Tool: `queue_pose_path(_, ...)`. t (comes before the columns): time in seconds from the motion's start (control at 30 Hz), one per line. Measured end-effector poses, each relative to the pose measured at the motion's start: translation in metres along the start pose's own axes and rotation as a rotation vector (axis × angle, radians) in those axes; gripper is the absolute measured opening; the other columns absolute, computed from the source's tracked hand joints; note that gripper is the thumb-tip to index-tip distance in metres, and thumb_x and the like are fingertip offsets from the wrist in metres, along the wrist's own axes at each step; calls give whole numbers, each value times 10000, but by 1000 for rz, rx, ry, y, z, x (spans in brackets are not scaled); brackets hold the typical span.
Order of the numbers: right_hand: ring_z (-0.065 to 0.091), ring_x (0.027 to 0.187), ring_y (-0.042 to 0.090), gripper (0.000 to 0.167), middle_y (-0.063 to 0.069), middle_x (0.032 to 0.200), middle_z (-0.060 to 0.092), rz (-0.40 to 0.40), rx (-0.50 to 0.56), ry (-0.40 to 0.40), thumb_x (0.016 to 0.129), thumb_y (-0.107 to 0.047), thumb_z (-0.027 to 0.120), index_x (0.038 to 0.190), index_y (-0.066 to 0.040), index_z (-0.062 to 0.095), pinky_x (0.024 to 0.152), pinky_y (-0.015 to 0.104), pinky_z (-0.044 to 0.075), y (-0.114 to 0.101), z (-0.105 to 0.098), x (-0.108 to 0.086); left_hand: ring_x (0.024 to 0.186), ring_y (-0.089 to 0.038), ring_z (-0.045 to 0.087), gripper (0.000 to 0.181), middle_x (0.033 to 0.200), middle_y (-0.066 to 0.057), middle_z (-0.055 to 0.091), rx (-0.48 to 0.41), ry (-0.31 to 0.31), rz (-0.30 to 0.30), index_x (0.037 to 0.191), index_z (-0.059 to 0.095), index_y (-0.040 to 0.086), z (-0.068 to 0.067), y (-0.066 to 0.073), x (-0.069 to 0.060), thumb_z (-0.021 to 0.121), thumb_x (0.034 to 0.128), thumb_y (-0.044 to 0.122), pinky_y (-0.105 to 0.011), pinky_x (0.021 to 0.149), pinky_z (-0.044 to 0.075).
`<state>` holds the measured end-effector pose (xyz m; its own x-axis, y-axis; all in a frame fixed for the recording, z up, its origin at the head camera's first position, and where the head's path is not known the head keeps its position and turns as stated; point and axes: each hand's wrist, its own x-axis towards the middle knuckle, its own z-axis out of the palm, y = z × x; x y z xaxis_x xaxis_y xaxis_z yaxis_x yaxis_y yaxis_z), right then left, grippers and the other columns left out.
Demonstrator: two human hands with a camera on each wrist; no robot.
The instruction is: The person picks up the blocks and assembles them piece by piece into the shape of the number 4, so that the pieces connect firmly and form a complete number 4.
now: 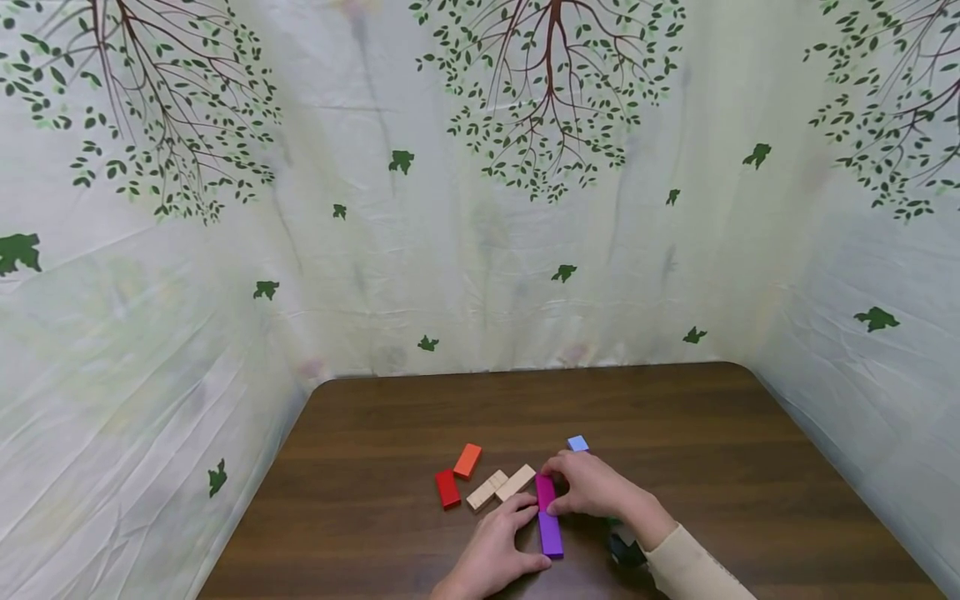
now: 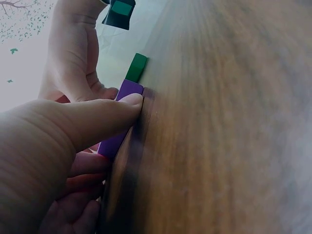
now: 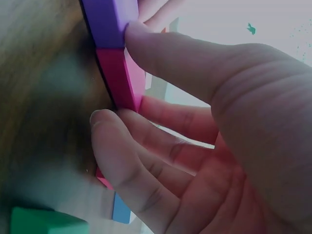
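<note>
In the head view a purple block [image 1: 551, 535] and a magenta block [image 1: 545, 492] lie end to end in one line on the table. My left hand [image 1: 495, 542] grips the purple block, its thumb against the near end and its fingers along the left side. At the magenta block, my right hand [image 1: 592, 487] holds with the thumb near the joint and fingertips around the far end. The right wrist view shows the purple block [image 3: 111, 22] meeting the magenta block [image 3: 122, 78]. A green block [image 2: 136, 67] stands beyond the purple one in the left wrist view.
Left of the hands lie a red block [image 1: 447, 489], an orange block [image 1: 467, 461] and two tan blocks [image 1: 516, 482]. A blue block [image 1: 577, 443] sits behind the right hand. Patterned cloth [image 1: 487, 292] surrounds the brown table [image 1: 360, 500].
</note>
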<state>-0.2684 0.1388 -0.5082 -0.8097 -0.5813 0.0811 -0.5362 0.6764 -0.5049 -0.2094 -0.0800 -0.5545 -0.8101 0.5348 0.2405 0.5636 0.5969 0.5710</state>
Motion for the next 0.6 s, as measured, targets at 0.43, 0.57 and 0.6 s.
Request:
queue_pose_path(0.43, 519, 604, 43, 441, -105, 687, 583, 44, 109, -1, 763, -169, 873, 1144, -30, 698, 559, 254, 458, -3, 6, 1, 1298, -141, 514, 704, 1389, 47, 549, -20, -10, 10, 1350, 634, 20, 2, 0, -1, 881, 774, 343, -362, 1051, 441)
queue_pose_path(0.57, 517, 592, 36, 420, -112, 670, 580, 39, 105, 3, 759, -157, 870, 1128, -41, 708, 549, 249, 454, -2, 7, 1, 1335, -186, 494, 708, 1431, 1, 538, 7, -7, 30, 1365, 618, 17, 2, 2, -1, 871, 786, 337, -381, 1069, 428)
queue_pose_path(0.6, 517, 591, 35, 416, -113, 669, 580, 39, 104, 4, 759, -156, 869, 1127, -44, 710, 548, 247, 454, -1, 7, 1, 1348, -199, 484, 706, 1446, -12, 533, 18, -8, 30, 1369, 617, 21, 2, 2, -1, 868, 789, 337, -387, 1074, 423)
